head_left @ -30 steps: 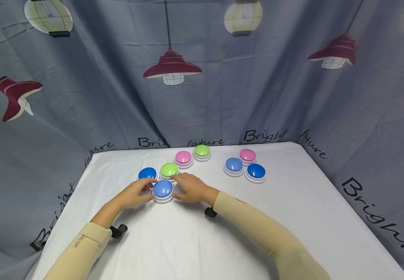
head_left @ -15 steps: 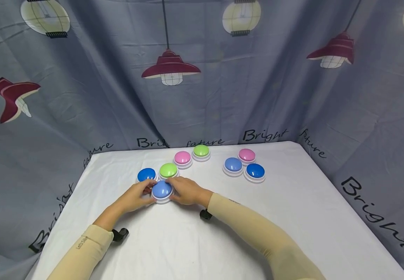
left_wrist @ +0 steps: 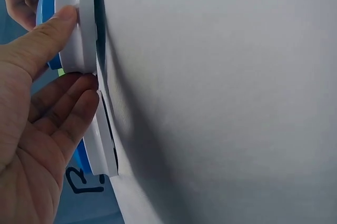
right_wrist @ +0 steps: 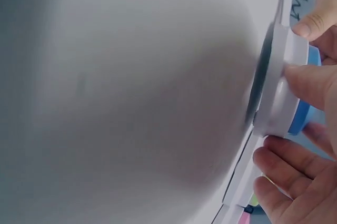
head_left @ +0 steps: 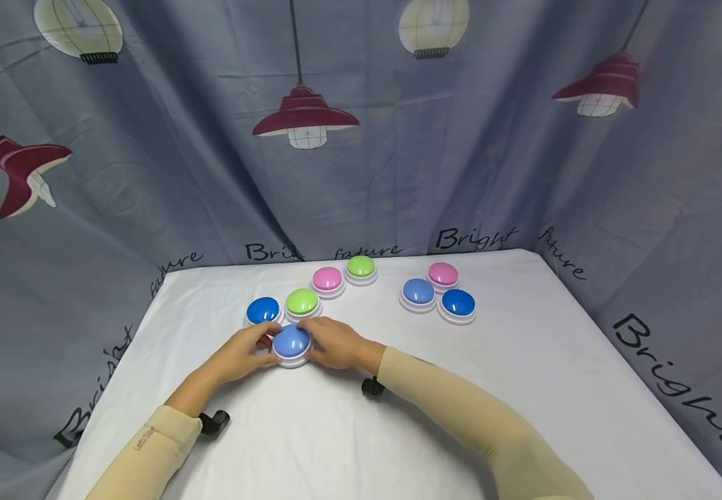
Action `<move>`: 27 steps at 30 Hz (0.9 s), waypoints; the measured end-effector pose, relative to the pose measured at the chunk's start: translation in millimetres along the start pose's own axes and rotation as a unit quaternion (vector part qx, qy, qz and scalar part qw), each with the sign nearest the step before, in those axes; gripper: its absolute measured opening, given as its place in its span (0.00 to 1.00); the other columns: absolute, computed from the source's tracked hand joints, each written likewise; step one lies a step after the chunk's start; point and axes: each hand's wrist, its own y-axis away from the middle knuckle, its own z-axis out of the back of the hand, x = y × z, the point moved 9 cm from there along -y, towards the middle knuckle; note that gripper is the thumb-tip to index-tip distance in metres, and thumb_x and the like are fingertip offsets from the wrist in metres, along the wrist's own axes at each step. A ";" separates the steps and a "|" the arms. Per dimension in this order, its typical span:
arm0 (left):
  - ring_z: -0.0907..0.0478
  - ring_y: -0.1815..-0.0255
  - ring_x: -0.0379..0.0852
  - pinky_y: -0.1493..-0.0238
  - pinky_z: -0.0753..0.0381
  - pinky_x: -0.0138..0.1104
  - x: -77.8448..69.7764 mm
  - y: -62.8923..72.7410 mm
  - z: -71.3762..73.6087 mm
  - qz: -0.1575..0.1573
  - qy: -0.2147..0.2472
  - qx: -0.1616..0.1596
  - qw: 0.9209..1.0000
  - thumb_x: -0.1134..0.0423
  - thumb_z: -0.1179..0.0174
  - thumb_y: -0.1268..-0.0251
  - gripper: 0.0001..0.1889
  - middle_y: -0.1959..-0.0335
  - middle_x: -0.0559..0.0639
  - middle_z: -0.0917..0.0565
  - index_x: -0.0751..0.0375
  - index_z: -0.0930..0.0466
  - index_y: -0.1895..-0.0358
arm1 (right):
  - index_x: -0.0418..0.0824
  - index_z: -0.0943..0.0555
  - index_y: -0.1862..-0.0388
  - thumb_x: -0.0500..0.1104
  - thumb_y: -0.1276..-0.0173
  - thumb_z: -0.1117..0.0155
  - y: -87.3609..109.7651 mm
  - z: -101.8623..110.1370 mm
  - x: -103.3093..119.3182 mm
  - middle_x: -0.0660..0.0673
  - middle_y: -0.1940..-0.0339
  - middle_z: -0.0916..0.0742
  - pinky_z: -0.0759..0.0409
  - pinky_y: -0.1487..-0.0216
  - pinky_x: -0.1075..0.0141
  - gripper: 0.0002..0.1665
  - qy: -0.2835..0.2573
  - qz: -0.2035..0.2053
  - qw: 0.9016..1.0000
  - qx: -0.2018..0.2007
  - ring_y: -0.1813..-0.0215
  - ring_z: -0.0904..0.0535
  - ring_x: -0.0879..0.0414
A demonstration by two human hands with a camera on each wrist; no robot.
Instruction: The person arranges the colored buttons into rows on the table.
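Both hands hold a light blue dome push button (head_left: 291, 340) with a white round base, one at each side. My left hand (head_left: 244, 353) has its thumb on the base's near side and fingers round the left side. From the right, my right hand (head_left: 339, 343) grips the same base between thumb and fingers. In both wrist views the base's dark underside shows, its near edge raised off the cloth. Just behind the held button stand a dark blue button (head_left: 264, 310) and a green button (head_left: 302, 301).
Farther back are a pink button (head_left: 327, 278) and a second green button (head_left: 361, 266). To the right stand another pink button (head_left: 443, 273), a light blue button (head_left: 418, 292) and a dark blue button (head_left: 458, 303). A white cloth (head_left: 298, 444) covers the table; a grey printed curtain (head_left: 373, 173) surrounds it.
The right hand has closed in on the held button's side. The light blue button has shifted slightly toward me, away from the green one. The other buttons stay in place.
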 end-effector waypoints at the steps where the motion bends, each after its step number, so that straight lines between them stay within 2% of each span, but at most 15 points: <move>1: 0.21 0.50 0.41 0.45 0.22 0.39 -2.0 1.9 -0.8 -0.007 0.002 0.000 1.000 0.57 0.26 0.45 0.32 0.43 0.47 0.20 0.58 0.26 0.37 | 0.42 0.34 0.29 0.52 0.30 0.34 3.0 0.5 1.2 0.45 0.35 0.23 0.30 0.33 0.62 0.36 -0.004 0.001 1.000 0.000 0.32 0.29 0.53; 10: 0.21 0.49 0.40 0.46 0.21 0.38 -30.7 20.7 -13.7 -0.067 0.000 0.002 0.998 0.58 0.27 0.43 0.30 0.43 0.46 0.20 0.58 0.26 0.37 | 0.42 0.33 0.30 0.54 0.30 0.35 38.9 2.7 12.9 0.46 0.37 0.22 0.28 0.36 0.62 0.36 -0.024 0.011 1.000 -0.012 0.35 0.27 0.55; 17: 0.22 0.48 0.37 0.45 0.22 0.35 -56.5 26.3 -29.5 -0.093 -0.004 0.023 0.995 0.52 0.29 0.41 0.30 0.42 0.42 0.22 0.57 0.27 0.36 | 0.42 0.33 0.30 0.53 0.31 0.34 74.2 9.7 17.1 0.46 0.38 0.22 0.28 0.36 0.61 0.36 -0.033 0.001 0.999 -0.020 0.35 0.27 0.56; 27: 0.22 0.50 0.38 0.48 0.21 0.34 -86.1 34.4 -44.7 -0.137 -0.004 0.030 0.990 0.53 0.28 0.41 0.30 0.45 0.43 0.22 0.59 0.27 0.38 | 0.42 0.31 0.33 0.54 0.32 0.34 105.9 16.6 26.9 0.46 0.42 0.20 0.24 0.40 0.61 0.34 -0.023 0.033 0.999 -0.035 0.39 0.25 0.56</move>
